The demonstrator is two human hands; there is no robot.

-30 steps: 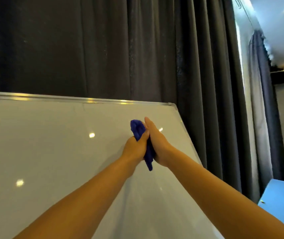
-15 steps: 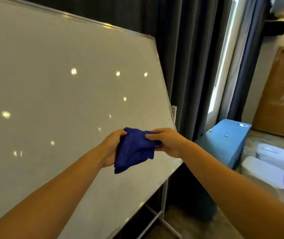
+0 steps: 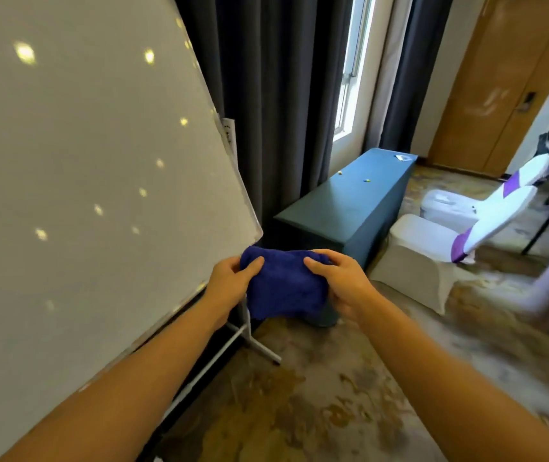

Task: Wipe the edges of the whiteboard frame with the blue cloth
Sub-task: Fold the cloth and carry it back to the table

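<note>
The whiteboard (image 3: 83, 181) fills the left of the view, tilted, with ceiling lights reflected in it. Its thin metal frame (image 3: 233, 168) runs down the right edge to the lower right corner. Just below that corner I hold the blue cloth (image 3: 284, 288) spread between both hands. My left hand (image 3: 229, 281) grips the cloth's left side and my right hand (image 3: 339, 281) grips its right side. The cloth hangs in front of the board's stand and is close to the frame corner; I cannot tell if it touches.
The board's white stand leg (image 3: 256, 345) rests on patterned carpet below the cloth. A dark teal covered table (image 3: 353, 205) stands behind, against dark curtains (image 3: 273, 95). White covered chairs (image 3: 426, 255) with purple bands are at right. A wooden door (image 3: 499, 78) is far right.
My view has swung down and right from the board's top to its lower right corner. The bunched cloth has been opened out and now hangs spread between both hands, lower down.
</note>
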